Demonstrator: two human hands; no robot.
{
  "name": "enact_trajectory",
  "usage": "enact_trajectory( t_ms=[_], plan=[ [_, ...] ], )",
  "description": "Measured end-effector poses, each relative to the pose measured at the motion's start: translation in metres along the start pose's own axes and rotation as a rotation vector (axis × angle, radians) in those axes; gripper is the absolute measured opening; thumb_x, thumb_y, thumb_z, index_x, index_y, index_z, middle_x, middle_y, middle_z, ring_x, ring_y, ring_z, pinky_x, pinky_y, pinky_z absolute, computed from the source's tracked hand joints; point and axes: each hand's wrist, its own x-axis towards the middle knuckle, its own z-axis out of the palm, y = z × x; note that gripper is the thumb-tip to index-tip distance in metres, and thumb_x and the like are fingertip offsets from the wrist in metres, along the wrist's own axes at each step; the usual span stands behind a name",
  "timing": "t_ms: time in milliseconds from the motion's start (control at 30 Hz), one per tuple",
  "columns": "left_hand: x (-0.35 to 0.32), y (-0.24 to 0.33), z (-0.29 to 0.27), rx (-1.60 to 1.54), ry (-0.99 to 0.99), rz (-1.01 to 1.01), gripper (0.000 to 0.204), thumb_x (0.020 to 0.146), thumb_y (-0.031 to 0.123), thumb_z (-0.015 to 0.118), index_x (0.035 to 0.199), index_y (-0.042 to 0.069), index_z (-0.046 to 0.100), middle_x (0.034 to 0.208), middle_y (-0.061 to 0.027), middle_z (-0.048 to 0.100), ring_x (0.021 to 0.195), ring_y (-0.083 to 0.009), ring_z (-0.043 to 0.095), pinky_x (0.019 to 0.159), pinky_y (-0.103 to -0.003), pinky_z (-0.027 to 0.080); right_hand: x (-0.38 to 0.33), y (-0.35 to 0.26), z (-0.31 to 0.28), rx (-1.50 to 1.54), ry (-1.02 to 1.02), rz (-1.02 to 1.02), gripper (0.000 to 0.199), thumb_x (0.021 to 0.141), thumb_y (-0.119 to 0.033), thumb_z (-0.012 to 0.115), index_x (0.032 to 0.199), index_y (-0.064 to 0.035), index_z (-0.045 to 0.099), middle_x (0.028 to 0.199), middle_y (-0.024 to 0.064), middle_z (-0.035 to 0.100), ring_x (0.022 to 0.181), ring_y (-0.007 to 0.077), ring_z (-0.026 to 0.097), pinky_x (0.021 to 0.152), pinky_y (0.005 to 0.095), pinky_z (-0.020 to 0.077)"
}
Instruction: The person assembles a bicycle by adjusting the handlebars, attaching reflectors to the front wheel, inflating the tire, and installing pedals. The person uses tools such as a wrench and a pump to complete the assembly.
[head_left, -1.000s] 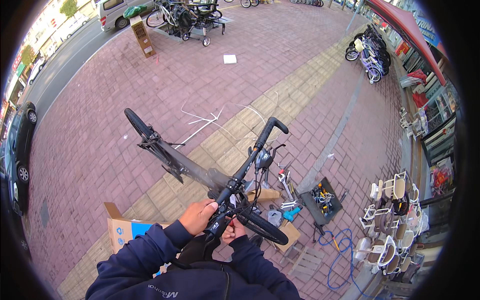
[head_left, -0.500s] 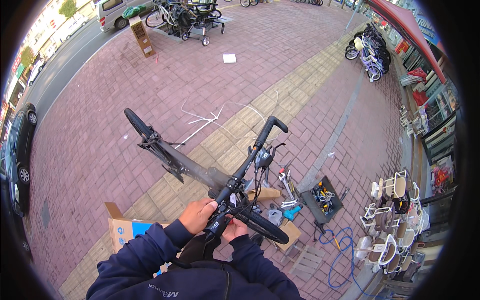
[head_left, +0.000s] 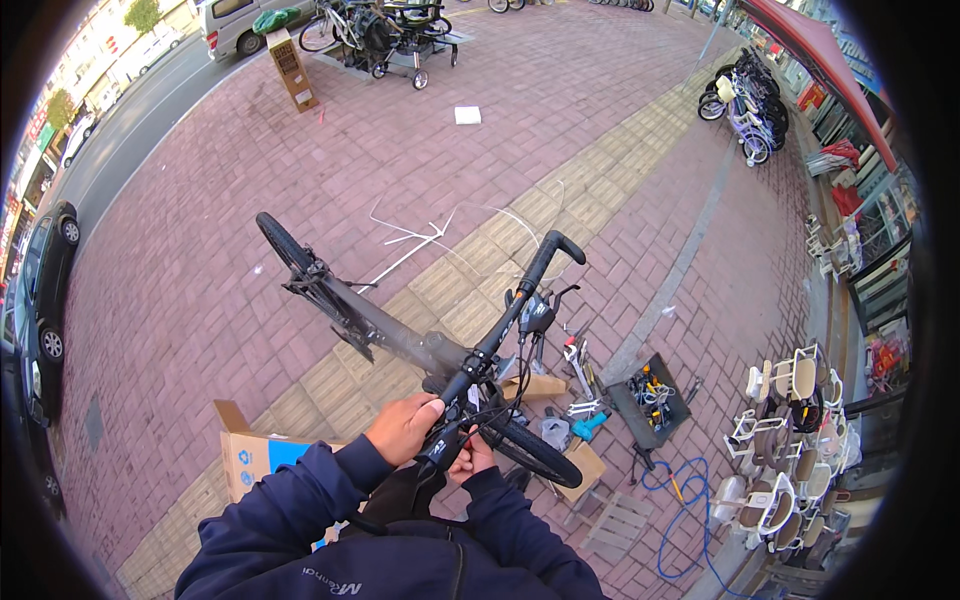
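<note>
The left hand (head_left: 403, 430) grips the black handlebar (head_left: 507, 321). The right hand (head_left: 474, 459) is near the front wheel (head_left: 540, 452); I cannot tell what it holds.

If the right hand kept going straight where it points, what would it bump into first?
The right hand would probably meet the handlebar first, though it might pass beneath; depth is unclear in this view.
</note>
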Motion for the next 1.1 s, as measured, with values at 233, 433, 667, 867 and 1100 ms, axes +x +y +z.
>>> enact_trajectory(
  t_ms=[233,433,667,867,1100],
  plan=[
    [0.001,0.001,0.000,0.011,0.019,0.018,0.044,0.100,0.034,0.044,0.107,-0.004,0.065,0.099,-0.0269,0.067,0.091,-0.0456,0.064,0.080,-0.046,0.050,-0.001,0.006,0.007,-0.061,0.241,-0.178,0.046,0.096,-0.043,0.063,0.120,-0.0036,0.065,0.076,0.0071,0.069,0.063,0.0173,0.063,0.070,0.0302,0.0506],
    [0.000,0.000,-0.001,0.023,-0.020,0.012,0.041,0.101,0.029,0.041,0.106,-0.005,0.063,0.097,-0.0257,0.066,0.088,-0.0427,0.063,0.077,-0.043,0.049,0.004,0.003,0.005,-0.101,0.409,-0.317,0.044,0.095,-0.040,0.066,0.120,-0.0037,0.065,0.074,0.0057,0.068,0.058,0.0146,0.059,0.067,0.0290,0.0489],
    [0.000,-0.002,0.001,-0.017,-0.007,0.020,0.042,0.101,0.031,0.040,0.101,-0.005,0.062,0.090,-0.0245,0.064,0.083,-0.0424,0.061,0.075,-0.044,0.047,-0.001,0.002,0.005,0.023,-0.253,0.020,0.041,0.094,-0.034,0.067,0.119,-0.0017,0.065,0.081,0.0047,0.072,0.060,0.0151,0.062,0.071,0.0326,0.0529],
    [0.000,0.000,-0.001,-0.008,-0.017,-0.001,0.042,0.101,0.032,0.040,0.101,-0.005,0.061,0.087,-0.0241,0.064,0.082,-0.0406,0.062,0.075,-0.043,0.047,-0.005,-0.001,0.006,-0.157,0.403,-0.291,0.043,0.094,-0.036,0.065,0.121,-0.0023,0.065,0.085,0.0057,0.071,0.065,0.0169,0.063,0.069,0.0330,0.0515],
    [0.000,0.002,-0.001,-0.031,-0.022,-0.011,0.043,0.101,0.032,0.040,0.105,-0.004,0.062,0.087,-0.0247,0.064,0.082,-0.0400,0.062,0.074,-0.043,0.047,-0.003,-0.005,-0.002,-0.192,0.399,-0.333,0.040,0.096,-0.037,0.063,0.120,-0.0048,0.066,0.083,0.0063,0.071,0.062,0.0171,0.061,0.074,0.0376,0.0509]
  ],
)
